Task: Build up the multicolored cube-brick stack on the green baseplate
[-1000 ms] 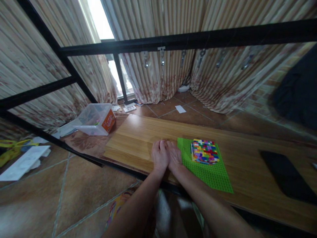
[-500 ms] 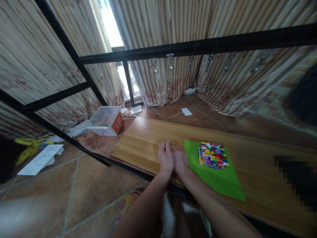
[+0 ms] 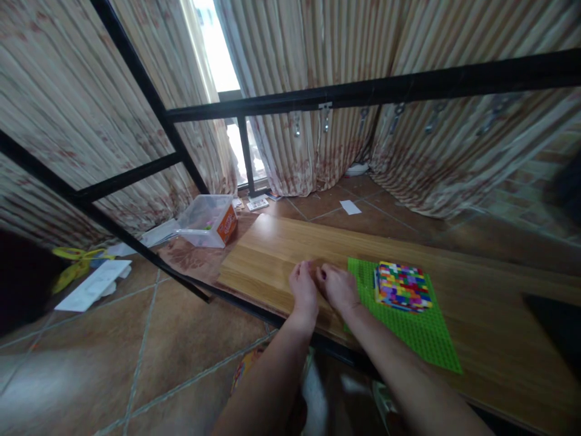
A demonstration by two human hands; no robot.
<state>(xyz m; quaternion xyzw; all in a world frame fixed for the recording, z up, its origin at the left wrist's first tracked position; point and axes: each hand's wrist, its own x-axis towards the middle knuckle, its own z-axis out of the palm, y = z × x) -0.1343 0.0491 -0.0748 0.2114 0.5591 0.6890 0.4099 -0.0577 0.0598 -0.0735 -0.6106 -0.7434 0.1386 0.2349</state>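
Observation:
My left hand [image 3: 304, 290] is over the wooden board, its fingers curled inward. Close beside it, with a narrow gap between, my right hand [image 3: 338, 287] is closed, fingers bent toward the left one. Whatever either hand may hold is hidden by the fingers. Just right of my right hand lies a green studded baseplate [image 3: 411, 336]. On that plate stands a low block of many-coloured toy bricks [image 3: 403, 287], stacked into a roughly square shape.
Both hands work over a wooden tabletop [image 3: 267, 254]. Beyond its left end stands a clear plastic box [image 3: 200, 227] with an orange label and a few small pieces inside. A black metal frame [image 3: 281, 106] crosses before the curtains. A dark flat object [image 3: 554, 327] lies at the right.
My hands were pressed together and have come slightly apart, the right one moving rightward. The whole view has shifted a little, so the scene sits farther right. The brick block remains on the baseplate.

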